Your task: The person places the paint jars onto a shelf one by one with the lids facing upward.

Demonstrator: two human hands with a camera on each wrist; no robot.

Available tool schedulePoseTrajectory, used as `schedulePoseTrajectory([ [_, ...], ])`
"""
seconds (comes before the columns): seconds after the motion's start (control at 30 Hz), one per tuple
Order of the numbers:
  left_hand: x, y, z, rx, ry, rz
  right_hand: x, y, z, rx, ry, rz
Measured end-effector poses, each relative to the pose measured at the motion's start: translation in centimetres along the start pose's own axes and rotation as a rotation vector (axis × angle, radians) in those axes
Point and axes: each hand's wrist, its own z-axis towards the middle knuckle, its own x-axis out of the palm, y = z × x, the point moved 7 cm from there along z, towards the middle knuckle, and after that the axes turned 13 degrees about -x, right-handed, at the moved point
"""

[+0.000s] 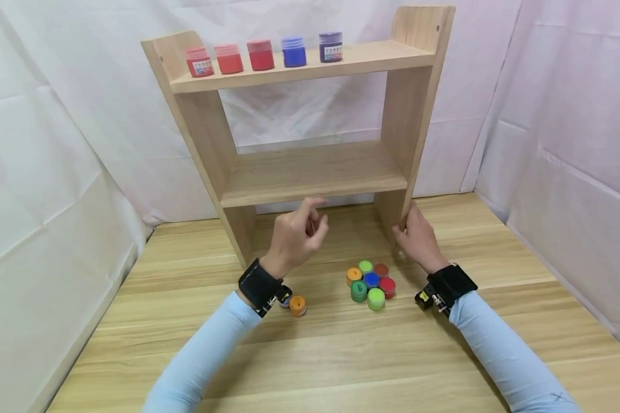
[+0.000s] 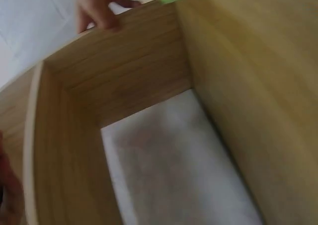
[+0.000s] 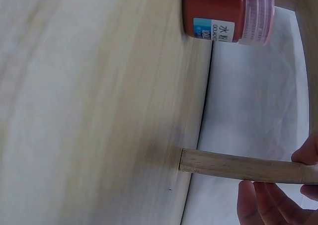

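My right hand [image 1: 418, 236] grips the lower front edge of the right side panel of a wooden shelf [image 1: 315, 170]. In the right wrist view, thumb and fingers [image 3: 271, 202] lie on either side of that panel. My left hand [image 1: 295, 234] hangs in the air before the shelf's lower opening, its fingers loosely bent and nothing visible in them. Between the hands, several small paint jars cluster on the table, among them a blue jar [image 1: 371, 280], a red jar [image 1: 387, 287] and a dark green jar [image 1: 359, 291]. A brownish-red jar [image 3: 213, 11] is nearest my right hand.
On the shelf's top board stand red jars [image 1: 260, 55] and two blue jars, one being a dark blue jar [image 1: 330, 47]. An orange jar [image 1: 298, 306] sits below my left wrist, beside another jar partly hidden by the wrist camera. White cloth [image 1: 573, 115] hangs around the table [image 1: 351, 355].
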Motion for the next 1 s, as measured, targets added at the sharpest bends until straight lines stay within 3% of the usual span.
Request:
schedulePoseTrajectory([
  [0.2,2.6,1.9,-3.6,-0.089,0.345,0.039,0.1,-0.2,-0.1,0.001,-0.008,0.01],
  [0.37,4.1,4.1,-6.5,-0.224,0.592,0.158,0.1,-0.2,-0.1,-0.002,-0.008,0.005],
  [0.47,4.8,5.0,-7.9,-0.272,0.727,0.209,0.0,-0.2,-0.1,-0.003,-0.008,-0.01],
  [0.87,5.6,5.5,-10.3,-0.33,1.053,0.118,-0.1,-0.2,0.0,0.0,0.001,0.0],
  [1.0,5.7,5.2,-10.9,-0.367,1.109,0.068,-0.2,-0.1,-0.1,0.001,0.005,0.0],
])
